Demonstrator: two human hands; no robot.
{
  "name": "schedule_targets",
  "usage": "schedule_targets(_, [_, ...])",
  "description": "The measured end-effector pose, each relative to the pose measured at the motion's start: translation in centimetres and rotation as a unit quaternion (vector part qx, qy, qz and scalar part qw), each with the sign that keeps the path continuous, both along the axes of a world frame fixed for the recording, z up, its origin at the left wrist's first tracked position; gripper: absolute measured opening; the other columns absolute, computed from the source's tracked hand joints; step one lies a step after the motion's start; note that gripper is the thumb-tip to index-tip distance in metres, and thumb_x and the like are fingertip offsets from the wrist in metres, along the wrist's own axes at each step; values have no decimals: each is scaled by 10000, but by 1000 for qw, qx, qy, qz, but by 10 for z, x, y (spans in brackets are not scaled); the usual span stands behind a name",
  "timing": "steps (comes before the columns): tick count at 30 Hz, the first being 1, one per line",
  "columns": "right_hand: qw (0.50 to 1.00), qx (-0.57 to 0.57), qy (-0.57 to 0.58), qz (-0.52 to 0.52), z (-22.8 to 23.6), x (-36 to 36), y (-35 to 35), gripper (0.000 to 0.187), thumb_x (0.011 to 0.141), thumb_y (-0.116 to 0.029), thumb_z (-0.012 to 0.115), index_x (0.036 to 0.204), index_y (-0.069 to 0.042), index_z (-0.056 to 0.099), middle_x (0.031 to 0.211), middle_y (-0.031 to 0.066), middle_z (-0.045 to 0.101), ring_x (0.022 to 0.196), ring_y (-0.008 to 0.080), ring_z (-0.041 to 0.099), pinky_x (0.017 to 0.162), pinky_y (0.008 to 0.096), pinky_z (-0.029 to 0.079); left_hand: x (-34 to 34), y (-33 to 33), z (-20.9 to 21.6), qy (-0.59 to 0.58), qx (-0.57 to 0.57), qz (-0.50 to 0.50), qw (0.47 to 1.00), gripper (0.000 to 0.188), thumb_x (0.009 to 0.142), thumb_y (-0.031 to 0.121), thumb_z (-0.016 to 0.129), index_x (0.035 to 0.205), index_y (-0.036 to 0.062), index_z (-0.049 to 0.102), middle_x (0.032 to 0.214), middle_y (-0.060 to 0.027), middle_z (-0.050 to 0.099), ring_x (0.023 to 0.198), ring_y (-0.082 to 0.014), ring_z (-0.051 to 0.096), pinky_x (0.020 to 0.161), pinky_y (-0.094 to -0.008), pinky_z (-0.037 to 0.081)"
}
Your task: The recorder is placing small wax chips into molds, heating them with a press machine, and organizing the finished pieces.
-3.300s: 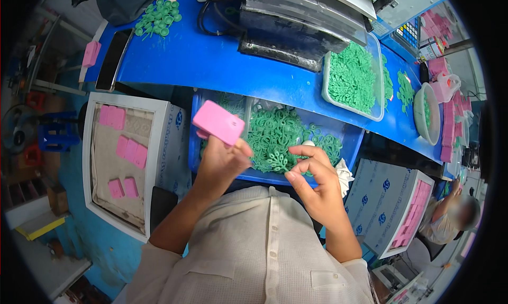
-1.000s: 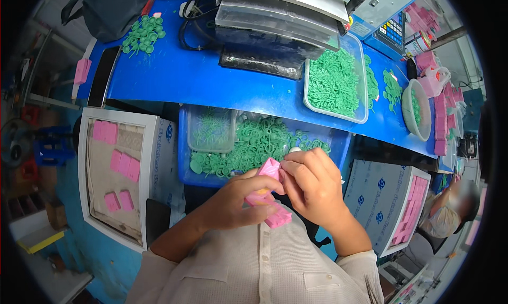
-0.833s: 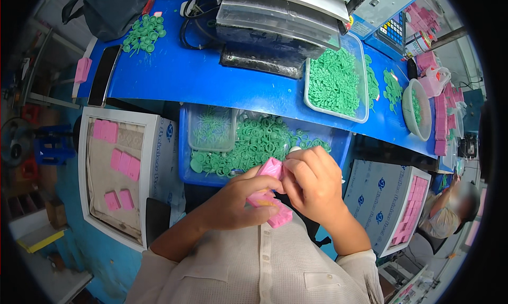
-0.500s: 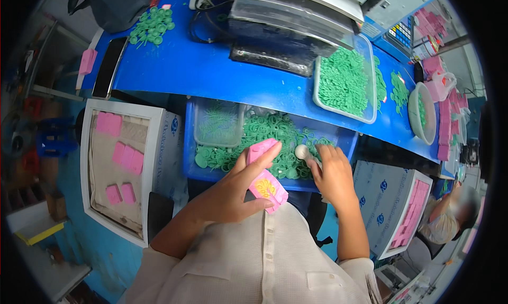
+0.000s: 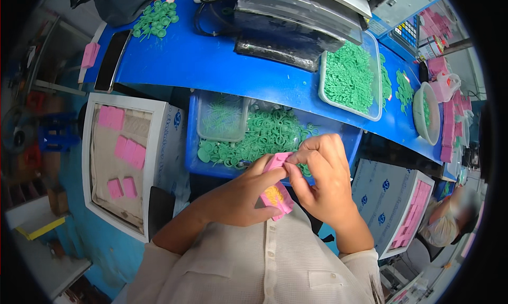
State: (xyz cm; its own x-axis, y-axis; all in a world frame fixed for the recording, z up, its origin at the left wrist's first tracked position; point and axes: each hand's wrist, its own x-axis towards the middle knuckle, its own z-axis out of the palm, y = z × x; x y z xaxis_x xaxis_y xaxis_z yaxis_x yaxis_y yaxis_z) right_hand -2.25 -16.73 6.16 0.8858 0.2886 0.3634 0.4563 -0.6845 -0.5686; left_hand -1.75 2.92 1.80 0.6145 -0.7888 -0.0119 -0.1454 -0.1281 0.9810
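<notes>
Near my shirt front, my left hand (image 5: 241, 195) grips a pink block-shaped mould (image 5: 286, 202), thumb along its lower end and fingers around its far side. A yellow pattern shows on the mould's face. My right hand (image 5: 323, 180) is closed in a pinch at the mould's upper end, its fingertips touching it. Whatever lies between those fingertips is hidden. Just beyond both hands, a blue tray (image 5: 191, 155) holds many small green ring-like pieces (image 5: 272, 132) and a clear plastic box (image 5: 221, 137) of thin green pieces.
A clear tub (image 5: 377, 113) of green pieces stands on the blue table (image 5: 185, 66), beside a dark machine (image 5: 280, 50). A phone (image 5: 112, 61) lies at left. White-framed boxes with pink blocks (image 5: 130, 152) flank me. Another person (image 5: 444, 222) sits far right.
My right hand has left the green pieces and come up to the mould, fingertips on its upper end. The white round thing beside that hand no longer shows. The mould has tilted slightly.
</notes>
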Motion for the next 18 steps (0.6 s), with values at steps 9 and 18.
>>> schedule_targets(9, [1000,-22,9,-7,2,-2,1,204,693,-7,708,854,-40,587,897,107,542,815,299,503,705,395,408,-1,3,-1,-13,8,1,1000,719,753,156,775,1350,-33,423,1364,-250,368,1249,-373,424,1049,-415,368])
schedule_targets(18, [1000,-21,8,7,-1,0,1,189,694,7,691,829,-40,566,891,114,542,797,301,508,704,395,409,0,6,3,19,10,-12,1000,713,762,114,745,1384,20,408,1361,-215,357,1284,-379,374,1082,-418,319])
